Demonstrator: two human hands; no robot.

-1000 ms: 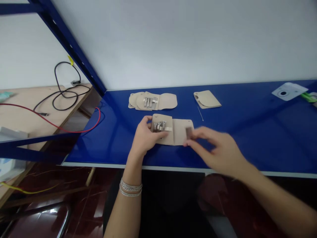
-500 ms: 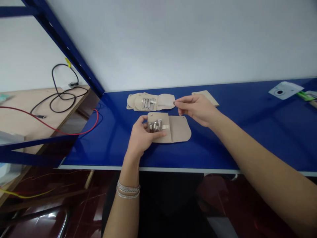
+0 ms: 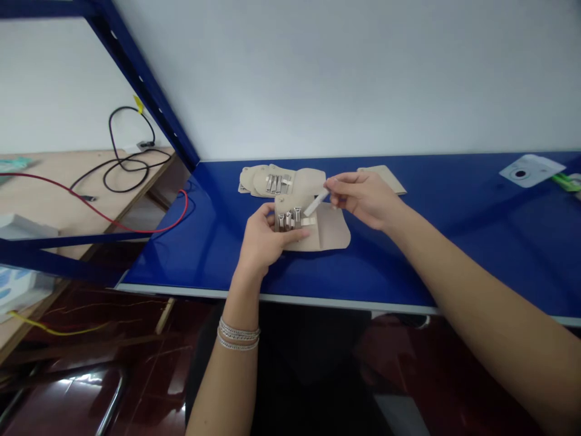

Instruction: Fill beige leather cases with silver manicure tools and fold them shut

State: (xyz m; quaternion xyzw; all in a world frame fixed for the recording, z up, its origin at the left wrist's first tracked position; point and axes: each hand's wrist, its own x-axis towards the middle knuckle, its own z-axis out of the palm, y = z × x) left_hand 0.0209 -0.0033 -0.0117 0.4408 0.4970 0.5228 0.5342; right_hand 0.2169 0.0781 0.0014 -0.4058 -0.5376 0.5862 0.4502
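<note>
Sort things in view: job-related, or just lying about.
Job:
left hand: open beige case, silver metal clippers
right hand: flat pale strip
probably overlapping beige cases, folded beige case

Lying about:
looped black cable
thin red cable
pale object with dark round centre

No readable text, labels, brands, numbers or signs anywhere in view.

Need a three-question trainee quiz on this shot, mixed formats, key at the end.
1. Multiple choice: which hand pinches the flat pale strip? A) left B) right C) neither
2. True or false: the beige clipper case held in the left hand is folded shut.
3. Fill in: the chain bracelets are worn on the ____ arm.

Key:
1. B, the right hand.
2. False; its flap is spread open.
3. Left.
</note>
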